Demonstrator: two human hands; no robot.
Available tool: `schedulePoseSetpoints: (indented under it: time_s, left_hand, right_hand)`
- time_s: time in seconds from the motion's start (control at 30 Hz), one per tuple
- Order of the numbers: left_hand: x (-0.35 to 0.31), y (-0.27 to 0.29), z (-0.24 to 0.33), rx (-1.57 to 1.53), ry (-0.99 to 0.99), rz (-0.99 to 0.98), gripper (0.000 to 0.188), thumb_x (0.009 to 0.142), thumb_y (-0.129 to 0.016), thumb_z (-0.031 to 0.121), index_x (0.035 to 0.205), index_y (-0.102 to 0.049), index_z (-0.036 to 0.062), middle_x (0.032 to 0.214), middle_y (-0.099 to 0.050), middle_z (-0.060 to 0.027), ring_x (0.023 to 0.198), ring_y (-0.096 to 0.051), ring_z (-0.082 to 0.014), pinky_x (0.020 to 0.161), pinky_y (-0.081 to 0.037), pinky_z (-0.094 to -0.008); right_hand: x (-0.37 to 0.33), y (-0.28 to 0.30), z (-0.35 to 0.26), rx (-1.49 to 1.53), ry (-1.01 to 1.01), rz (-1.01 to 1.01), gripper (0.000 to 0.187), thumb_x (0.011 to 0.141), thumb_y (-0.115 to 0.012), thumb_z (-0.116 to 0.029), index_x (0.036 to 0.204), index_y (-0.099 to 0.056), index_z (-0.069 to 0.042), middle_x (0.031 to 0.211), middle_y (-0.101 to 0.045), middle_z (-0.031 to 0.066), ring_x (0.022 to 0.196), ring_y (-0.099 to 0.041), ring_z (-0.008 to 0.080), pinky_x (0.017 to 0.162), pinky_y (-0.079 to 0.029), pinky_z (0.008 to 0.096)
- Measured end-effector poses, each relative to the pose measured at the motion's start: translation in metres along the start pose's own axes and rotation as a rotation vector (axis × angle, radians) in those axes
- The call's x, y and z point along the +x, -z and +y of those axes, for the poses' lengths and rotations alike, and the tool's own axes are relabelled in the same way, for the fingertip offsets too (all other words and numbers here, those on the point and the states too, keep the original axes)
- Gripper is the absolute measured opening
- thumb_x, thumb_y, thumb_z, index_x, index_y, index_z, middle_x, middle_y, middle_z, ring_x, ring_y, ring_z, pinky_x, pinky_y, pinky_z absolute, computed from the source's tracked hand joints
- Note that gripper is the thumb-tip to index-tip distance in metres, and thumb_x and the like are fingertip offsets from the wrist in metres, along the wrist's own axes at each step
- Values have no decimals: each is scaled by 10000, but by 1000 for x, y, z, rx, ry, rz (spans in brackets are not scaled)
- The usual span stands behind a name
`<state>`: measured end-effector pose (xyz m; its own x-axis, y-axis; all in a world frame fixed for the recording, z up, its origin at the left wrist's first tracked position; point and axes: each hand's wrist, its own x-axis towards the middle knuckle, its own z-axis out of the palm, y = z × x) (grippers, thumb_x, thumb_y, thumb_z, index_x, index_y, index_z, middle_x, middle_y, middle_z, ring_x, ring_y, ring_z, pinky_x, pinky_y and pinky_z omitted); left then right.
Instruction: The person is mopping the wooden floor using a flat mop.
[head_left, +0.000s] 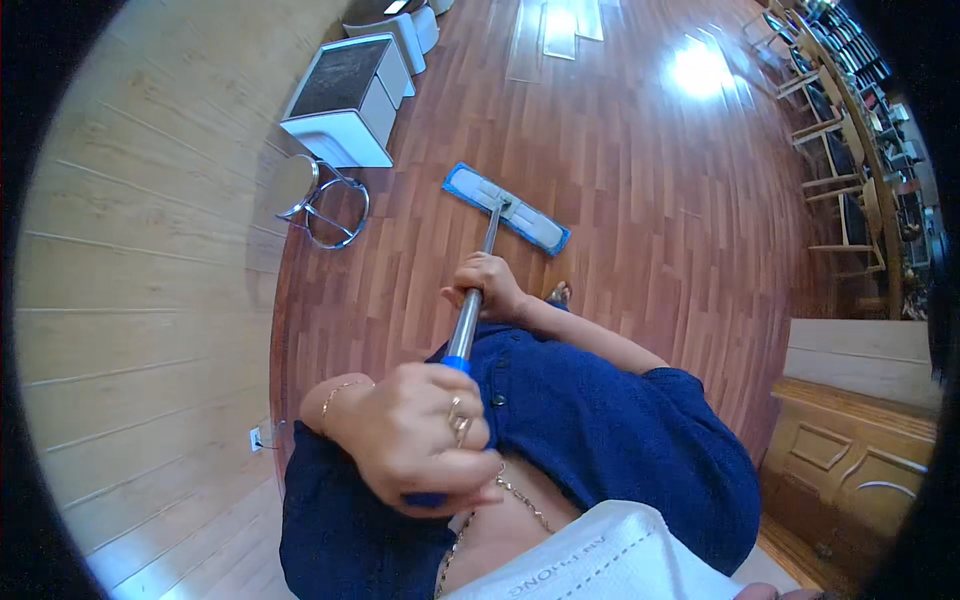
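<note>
A flat mop with a blue-edged pad [507, 208] rests on the reddish wooden floor, ahead of me. Its metal pole [466, 325] runs back toward my chest. My left hand [425, 430], with rings on a finger and a bracelet at the wrist, is closed round the blue grip at the pole's upper end and hides most of that grip. Lower down the pole, my right hand [487, 283] is wrapped round the metal shaft. One foot [560, 292] shows just beyond my dark blue clothing.
Along the left wall stand a round stool [325, 205] with chrome legs and a white cabinet [345, 95] with a dark top. Several chairs [845, 210] line a long table on the right. A carved wooden piece of furniture [840, 460] stands at the lower right.
</note>
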<state>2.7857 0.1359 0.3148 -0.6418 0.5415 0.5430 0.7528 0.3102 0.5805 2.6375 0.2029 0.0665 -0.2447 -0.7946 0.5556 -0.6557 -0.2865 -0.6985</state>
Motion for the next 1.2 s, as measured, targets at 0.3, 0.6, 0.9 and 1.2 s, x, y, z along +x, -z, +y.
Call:
schedulePoseSetpoints:
  time_s: [0.3,0.6,0.9,1.2]
  left_hand:
    - [-23,-5,-67,47,348,228,126,746,-734,77,705,-615,80,649,-565,-54,658,-603,-252,778,-509,-406]
    - [-20,-29,-193,123,491,165,147,760,-733,86,755,-586,75,822,-624,-75,949,-638,-284,1002,-428,-438]
    - [53,36,-197,255,433,-14,149,757,-753,186,752,-623,113,813,-662,-36,971,-672,-236,934,-488,-416]
    - [131,60,-222,-125,140,96,351,784,-756,185,574,-495,82,616,-562,-53,598,-619,-238,720,-541,-412]
  right_hand:
    - [28,8,110,-110,-88,-150,180,653,-700,-122,818,-670,-189,787,-659,30,839,-645,286,795,-453,478]
    - [37,62,234,-197,-271,-167,141,638,-700,-68,725,-654,-169,795,-634,48,864,-617,291,770,-455,435]
    - [73,105,211,-380,-225,62,245,757,-727,-291,618,-579,-155,669,-605,37,778,-618,257,821,-391,420]
    - [89,181,192,-243,33,186,340,711,-751,-161,542,-457,-140,545,-516,66,568,-540,266,706,-430,374]
